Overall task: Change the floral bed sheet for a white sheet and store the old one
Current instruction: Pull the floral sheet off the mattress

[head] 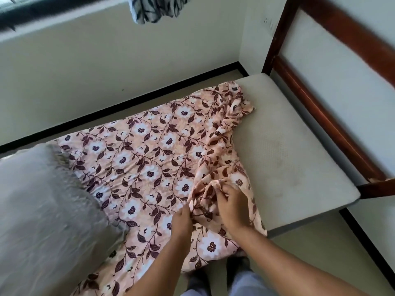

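Two hands work the floral sheet [149, 150] at the bed's near edge: the left hand [182, 223] pinches a fold, and the right hand [232, 207] clenches a gathered bunch just beside it. The near hem hangs toward the floor by the person's feet, which we judge a trip risk. At left, a grey pillow [42, 199] lies on the sheet, so a pull could drag it off. Farther right, the mattress [288, 150] lies bare up to the wooden frame [320, 107]. We see no white sheet.
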A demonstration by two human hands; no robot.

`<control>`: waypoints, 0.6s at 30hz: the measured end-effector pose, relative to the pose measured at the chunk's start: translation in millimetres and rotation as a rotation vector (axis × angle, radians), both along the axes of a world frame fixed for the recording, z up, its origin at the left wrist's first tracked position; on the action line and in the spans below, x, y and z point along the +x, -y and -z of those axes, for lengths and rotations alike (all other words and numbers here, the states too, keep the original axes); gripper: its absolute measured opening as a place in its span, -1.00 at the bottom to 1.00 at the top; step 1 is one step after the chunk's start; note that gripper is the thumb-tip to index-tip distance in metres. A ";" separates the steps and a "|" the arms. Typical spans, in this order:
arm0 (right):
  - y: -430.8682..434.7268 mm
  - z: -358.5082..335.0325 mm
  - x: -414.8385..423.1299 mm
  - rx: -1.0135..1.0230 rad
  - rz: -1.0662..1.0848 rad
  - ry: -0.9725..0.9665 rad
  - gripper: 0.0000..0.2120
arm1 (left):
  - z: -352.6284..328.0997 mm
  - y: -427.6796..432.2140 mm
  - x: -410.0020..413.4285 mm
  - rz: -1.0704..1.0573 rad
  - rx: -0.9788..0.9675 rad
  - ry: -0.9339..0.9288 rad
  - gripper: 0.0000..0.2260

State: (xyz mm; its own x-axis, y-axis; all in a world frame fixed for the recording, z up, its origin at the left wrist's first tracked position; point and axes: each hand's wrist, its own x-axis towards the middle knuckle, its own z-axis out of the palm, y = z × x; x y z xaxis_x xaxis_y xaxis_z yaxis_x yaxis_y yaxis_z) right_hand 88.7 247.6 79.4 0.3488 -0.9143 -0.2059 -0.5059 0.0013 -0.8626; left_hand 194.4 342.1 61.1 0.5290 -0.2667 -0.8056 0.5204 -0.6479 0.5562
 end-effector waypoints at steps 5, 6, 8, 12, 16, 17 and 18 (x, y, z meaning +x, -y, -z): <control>-39.9 -34.3 33.9 -0.260 -0.451 -0.066 -0.79 | -15.1 -28.4 29.0 -0.151 -0.142 -0.070 -0.60; -44.3 -35.6 39.7 -0.214 -0.514 -0.145 -0.74 | -17.4 -34.9 34.6 -0.188 -0.199 -0.146 -0.57; -57.9 -40.2 51.7 -0.123 -0.657 -0.257 -0.58 | -21.1 -50.9 45.9 -0.245 -0.300 -0.311 -0.47; -89.4 -42.2 72.9 0.056 -0.796 -0.282 -0.41 | -18.7 -73.9 69.1 -0.240 -0.328 -0.405 -0.53; -108.8 -29.1 90.3 0.317 -0.704 -0.141 -0.39 | -15.2 -92.4 95.5 -0.201 -0.256 -0.246 -0.75; -113.1 -31.5 94.9 0.415 -0.629 -0.061 -0.42 | -18.4 -95.0 100.9 -0.191 -0.242 -0.186 -0.76; -115.3 -32.7 98.8 0.491 -0.550 0.001 -0.49 | -18.6 -96.5 105.4 -0.200 -0.241 -0.140 -0.79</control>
State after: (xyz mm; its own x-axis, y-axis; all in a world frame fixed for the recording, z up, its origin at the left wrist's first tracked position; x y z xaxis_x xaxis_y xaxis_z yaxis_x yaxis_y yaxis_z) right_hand 187.5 362.9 112.1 0.7307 -0.4099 -0.5460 -0.5436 0.1344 -0.8285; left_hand 299.8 438.6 79.7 0.4791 -0.3599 -0.8005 0.7058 -0.3841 0.5952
